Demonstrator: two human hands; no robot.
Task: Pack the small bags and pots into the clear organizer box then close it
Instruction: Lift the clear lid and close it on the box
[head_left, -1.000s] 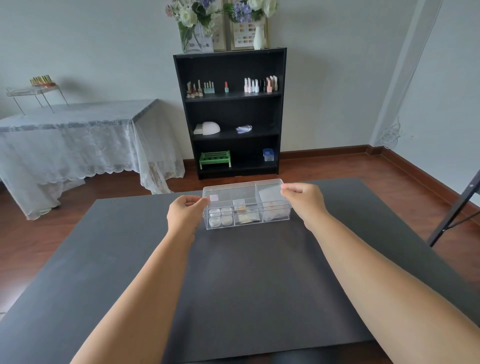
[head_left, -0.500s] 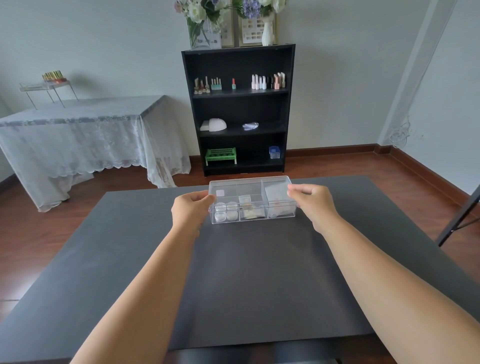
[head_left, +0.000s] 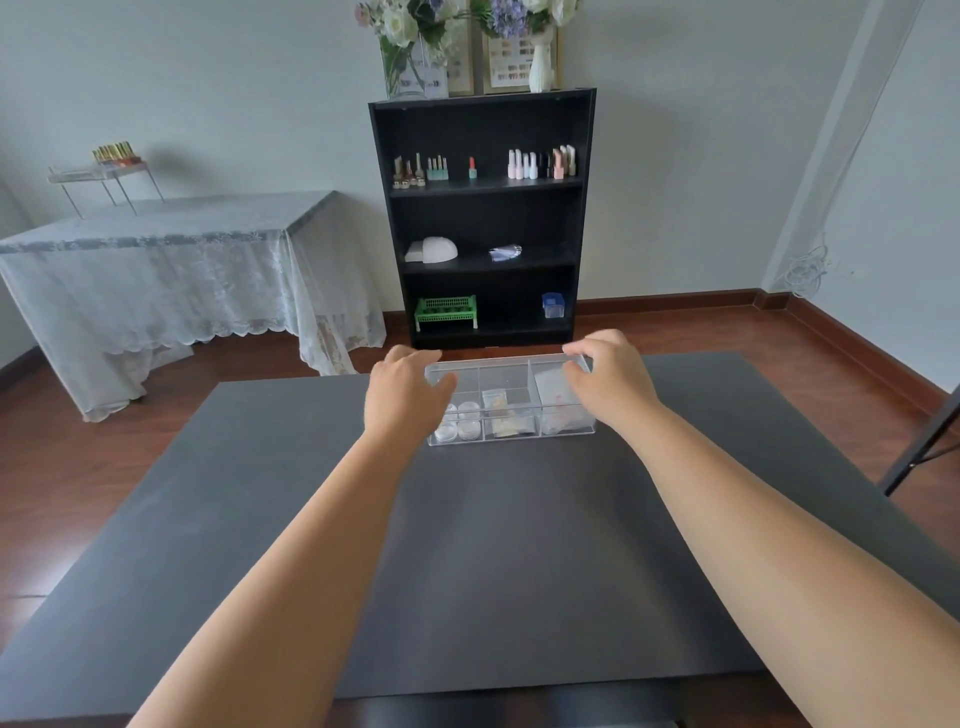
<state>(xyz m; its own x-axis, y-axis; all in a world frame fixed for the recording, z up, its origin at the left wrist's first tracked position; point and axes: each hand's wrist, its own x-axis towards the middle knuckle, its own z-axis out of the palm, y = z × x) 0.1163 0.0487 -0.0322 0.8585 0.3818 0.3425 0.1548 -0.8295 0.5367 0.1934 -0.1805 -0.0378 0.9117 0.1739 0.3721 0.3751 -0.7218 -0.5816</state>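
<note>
The clear organizer box (head_left: 511, 387) rests on the far part of the dark table (head_left: 519, 545). Its left compartment holds small white pots (head_left: 467, 427), the middle one small bags (head_left: 511, 423), and the right one a larger clear bag (head_left: 558, 413). A clear lid seems to lie over the top. My left hand (head_left: 402, 397) wraps the box's left end, thumb on the top and fingers at the far corner. My right hand (head_left: 613, 382) grips the right end the same way, fingers curled over the far rim.
A black bookshelf (head_left: 483, 218) with polish bottles, a green rack and a blue container stands against the wall beyond the table. A lace-covered table (head_left: 166, 260) is at the left. A black stand leg (head_left: 924, 441) slants in at the right edge.
The box has moved slightly away from me and sits lower on the table. Both hands have shifted from pinching its ends to curling over its top corners.
</note>
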